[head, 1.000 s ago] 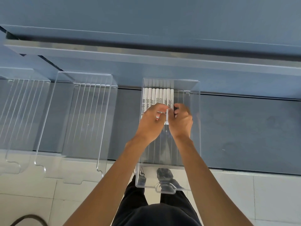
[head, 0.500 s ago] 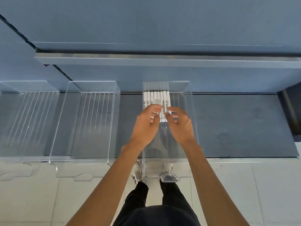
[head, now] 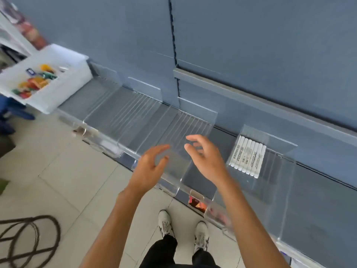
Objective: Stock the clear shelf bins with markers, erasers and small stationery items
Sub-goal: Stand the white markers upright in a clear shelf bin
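At the far left of my feed a dark looped cable [head: 29, 242] lies on the pale tiled floor [head: 77, 171]. Above it, at the end of the shelf, a white open tray [head: 63, 59] holds a blurred jumble of small orange, green and red items [head: 36, 82]; I cannot tell what they are.

From there the grey shelf [head: 318, 190] runs rightward along the blue-grey wall panel [head: 251, 45], carrying a row of clear plastic bins with ribbed bottoms. The leftmost ribbed bins [head: 123, 113] stand side by side, well left of the hands.

Moving right, the left hand [head: 148, 169] and the right hand [head: 206, 161] hang in the air in front of the neighbouring clear bin [head: 195, 120]. Their palms are turned toward each other with a gap between them. Both hands are spread wide, with fingers loosely curved and slightly smeared by motion, and they have hold of nothing. They partly block my view of that bin's front edge.

Just right of the right hand stands the clear marker bin [head: 280, 171]. The white markers with dark print [head: 247, 157] lie in it side by side, in one tight row against its left wall and toward the back. The markers are near the right hand but apart from it, and farther from the left hand.

Below the hands, two white shoes [head: 165, 222] stand on the tiles. Something red-orange [head: 196, 203] shows through the bins' front lip; I cannot tell what it is.
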